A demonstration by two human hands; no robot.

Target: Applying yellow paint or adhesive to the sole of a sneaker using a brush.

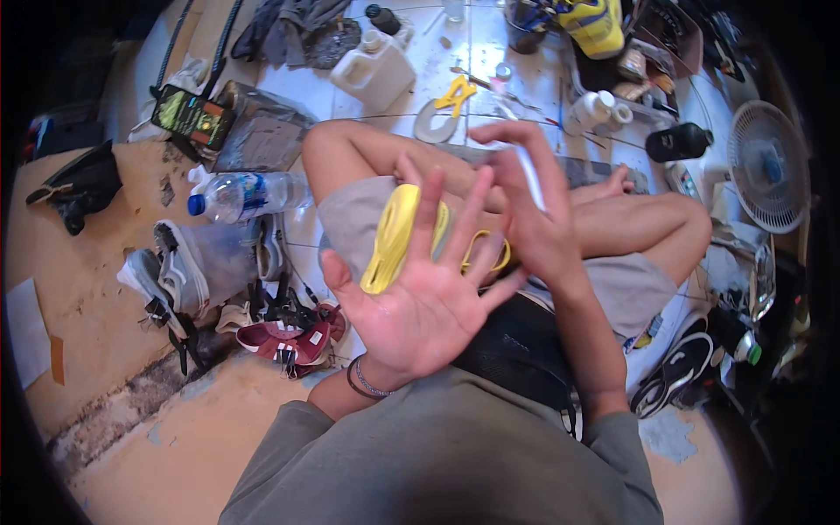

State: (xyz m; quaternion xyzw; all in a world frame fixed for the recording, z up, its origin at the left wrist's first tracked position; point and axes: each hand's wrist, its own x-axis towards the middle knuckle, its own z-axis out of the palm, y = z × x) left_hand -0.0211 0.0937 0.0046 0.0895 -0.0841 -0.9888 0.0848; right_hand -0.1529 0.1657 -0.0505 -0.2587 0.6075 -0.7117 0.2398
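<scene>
My left hand (416, 306) is raised over my lap, palm up, with its fingers spread and nothing in it. Between its thumb and index finger shows a folded yellow lace-like bundle (394, 236), which seems to lie on my lap behind the hand. Another yellow loop (500, 254) is partly covered by the fingertips. My right hand (538, 206) hovers to the right, blurred, its fingers bent but apart. A pale strip shows between those fingers; whether it is a thing or the floor is unclear. A black bag (516, 346) rests against my waist.
Shoes (284, 337), a water bottle (254, 194) and a black pouch (83, 185) lie on the left. Ahead are a white jug (374, 74), a yellow-handled tool (455, 94) and a yellow shoe (591, 26). A fan (768, 166) and a black shoe (674, 374) are on the right.
</scene>
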